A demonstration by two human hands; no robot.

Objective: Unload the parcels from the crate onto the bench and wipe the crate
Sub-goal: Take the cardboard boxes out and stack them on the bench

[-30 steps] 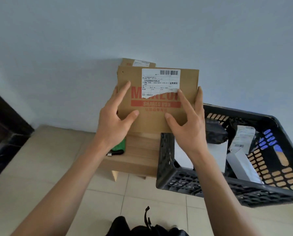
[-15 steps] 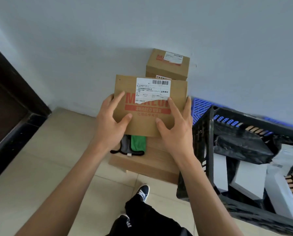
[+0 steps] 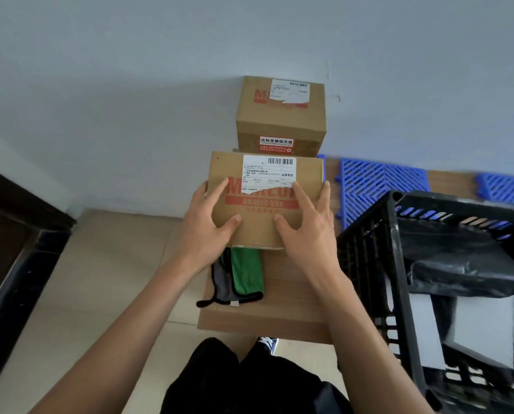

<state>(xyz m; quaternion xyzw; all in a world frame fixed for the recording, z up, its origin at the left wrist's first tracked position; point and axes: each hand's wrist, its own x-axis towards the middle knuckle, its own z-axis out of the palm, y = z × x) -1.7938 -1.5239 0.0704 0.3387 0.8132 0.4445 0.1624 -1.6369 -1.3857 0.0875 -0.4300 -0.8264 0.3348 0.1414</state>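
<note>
Head view: left hand (image 3: 203,231) and right hand (image 3: 308,234) hold a flat cardboard parcel (image 3: 266,201), each grip clasped on a side, above the bench (image 3: 279,306), seemingly not touching it, left of the black crate (image 3: 378,264).

Flat brown cardboard parcel (image 3: 266,201), red print and torn white shipping label on top, held level above the far end of the wooden bench (image 3: 279,303), just before a taller cardboard parcel (image 3: 281,118) standing against the wall. Black slatted plastic crate (image 3: 378,264) to the right, holding a black poly-bag parcel (image 3: 462,264) and white boxes (image 3: 485,327). Green-and-grey cloth (image 3: 238,276) flat on the bench beneath the parcel's near edge.
</note>
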